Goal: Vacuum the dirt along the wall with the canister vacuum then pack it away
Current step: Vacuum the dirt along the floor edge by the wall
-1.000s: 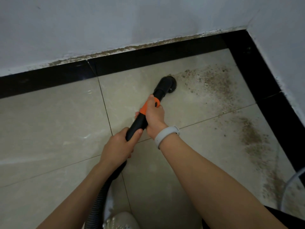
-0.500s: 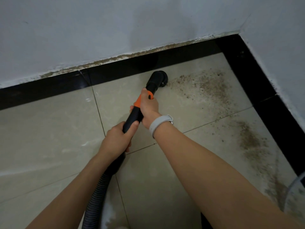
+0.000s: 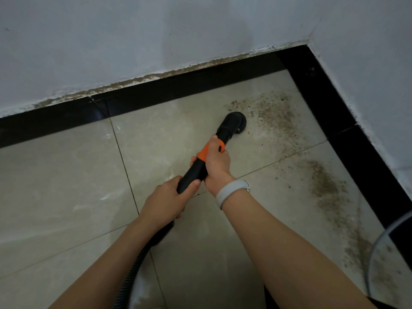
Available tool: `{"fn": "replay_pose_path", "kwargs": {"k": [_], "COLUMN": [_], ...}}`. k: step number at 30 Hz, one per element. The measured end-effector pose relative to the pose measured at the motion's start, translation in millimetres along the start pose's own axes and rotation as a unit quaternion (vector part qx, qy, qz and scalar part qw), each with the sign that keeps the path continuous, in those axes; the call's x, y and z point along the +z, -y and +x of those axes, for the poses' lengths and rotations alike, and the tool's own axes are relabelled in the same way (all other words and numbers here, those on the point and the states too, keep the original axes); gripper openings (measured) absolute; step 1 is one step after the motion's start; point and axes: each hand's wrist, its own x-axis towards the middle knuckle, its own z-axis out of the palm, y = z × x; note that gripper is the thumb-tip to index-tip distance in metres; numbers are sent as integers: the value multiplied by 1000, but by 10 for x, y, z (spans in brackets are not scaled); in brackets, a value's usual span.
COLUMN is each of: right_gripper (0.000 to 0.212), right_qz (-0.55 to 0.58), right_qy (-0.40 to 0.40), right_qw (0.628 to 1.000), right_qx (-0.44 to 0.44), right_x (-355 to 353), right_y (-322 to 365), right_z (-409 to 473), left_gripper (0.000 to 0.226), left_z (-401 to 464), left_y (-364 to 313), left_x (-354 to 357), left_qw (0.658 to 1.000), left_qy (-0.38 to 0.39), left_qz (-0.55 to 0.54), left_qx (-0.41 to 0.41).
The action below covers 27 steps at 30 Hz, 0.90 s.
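Both hands grip the black vacuum wand (image 3: 196,169), the right hand (image 3: 217,162) wrapped at its orange collar and the left hand (image 3: 167,200) lower down, with the round brush (image 3: 234,123) on the tiled floor (image 3: 66,186) at the edge of the dirt (image 3: 274,117) near the corner.

White wristband (image 3: 231,192); pale cord (image 3: 376,239) at lower right.

both hands (image 3: 166,200) gripping vacuum wand (image 3: 196,169), brush head (image 3: 234,123) beside dirt (image 3: 274,117)
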Motion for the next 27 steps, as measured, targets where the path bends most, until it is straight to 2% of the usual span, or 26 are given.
{"fn": "replay_pose_path", "kwargs": {"k": [4, 7, 10, 13, 17, 21, 27], "right_gripper": [29, 30, 31, 31, 36, 40, 42], "right_qz": [23, 24, 7, -26, -66, -94, -79], "right_qy": [-44, -66, -51, -1, 66, 88, 65], "right_qw": [999, 997, 999, 1000, 996, 992, 995], "right_qx": [-13, -20, -18, -14, 10, 13, 10], "right_x": [-178, -254, -140, 102, 383, 524, 473], "right_y": [-22, -53, -28, 13, 28, 114, 364], "right_z": [5, 6, 22, 73, 152, 234, 360], "left_gripper": [45, 44, 43, 42, 46, 46, 48], "left_z": [9, -2, -10, 23, 84, 205, 451], "left_y": [-44, -47, -22, 16, 50, 12, -185], "left_x": [86, 126, 109, 30, -81, -141, -139], "left_qw": [999, 998, 1000, 997, 991, 991, 995], "left_qy": [53, 63, 7, -74, -131, -123, -83], "left_qz": [2, 5, 23, 24, -4, -41, -54], "left_qx": [12, 13, 6, -5, -29, -41, -33]}}
